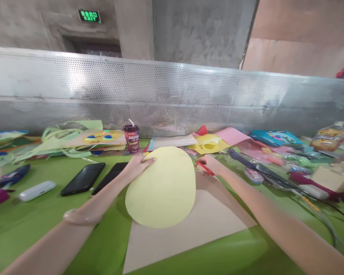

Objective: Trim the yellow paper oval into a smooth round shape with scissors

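And here's the yellow oval (162, 189), big and broad, right between the two hands, lying over part of a tan sheet (166, 248) on the green table cover (226, 252)! The left hand (139, 166) has it at the upper left edge: the thumb lies across the oval's face, the other fingers are tucked round the rim, mostly hidden, and the paper is pinched in the grip. Over on the oval's right, look, the right hand (210, 165) is just beside the upper edge, fingers curled together on a slim red object (205, 168), too blurred to name; whether its near end touches the oval, I cannot tell. A bracelet (81, 217) rings the left wrist, lower left of the oval. Farther out on that side, a black phone (83, 179) and a white case (37, 191), both well clear of it! Behind the oval, to its left, stands a dark cup (131, 139) with a straw; behind and to its right, a yellow sheet with a hole (199, 147), and well beyond that a blue pouch (276, 138)
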